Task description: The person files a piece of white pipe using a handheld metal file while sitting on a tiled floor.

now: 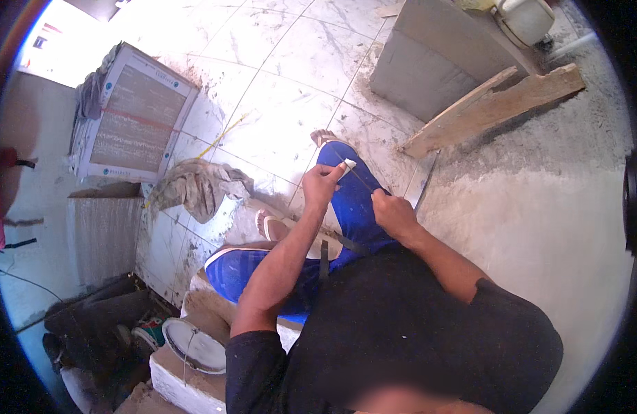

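Note:
My left hand [321, 186] pinches a small white piece [350, 163] between thumb and fingers; its material is too small to tell. A thin dark rod or blade [361, 178] runs from my right hand [394, 213] up past the white piece. The right hand is closed around its near end, and whether the rod touches the white piece cannot be made out. Both hands are above my knee in blue trousers [349, 199], with the left hand slightly farther forward than the right.
Dirty marble-look floor tiles [282, 77] spread ahead. A tile carton [137, 116] leans at left near a crumpled cloth [199, 186] and a yellow strip [222, 135]. Wooden boards [497, 111] rest by a grey block [427, 62] at right. A white bucket [196, 344] stands on the steps [186, 380].

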